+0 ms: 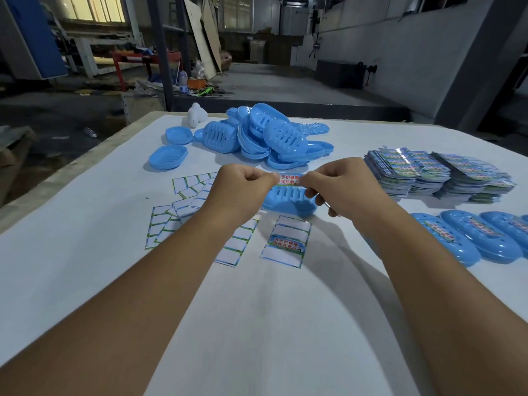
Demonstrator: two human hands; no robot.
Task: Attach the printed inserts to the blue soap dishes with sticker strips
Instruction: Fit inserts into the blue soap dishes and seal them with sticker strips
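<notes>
Hidden: your left hand and right hand cover both ends of the sticker strip, so you cannot see how far it runs under your fingers; your right hand also hides the right end of the blue soap dish.
Hard to read: only part of the strip's red and blue print shows between your hands.
Left hand: fingers curled, pinched on the strip's left end.
Right hand: fingers bunched, pinched on the strip's right end.
Strip position: stretched between your hands, just above the slotted dish lying on the table.
Cut off: the row of finished dishes at your right runs past the frame edge.
Sheets: emptied backing sheets partly under your left forearm; one sheet near you shows one sticker left.
Supplies: pile of blue dishes at the far side; stacks of printed sheets at right.
Surface: white table, bare near you.
Room: dim workshop, grey concrete floor, metal frames and boards at the back, details murky.
</notes>
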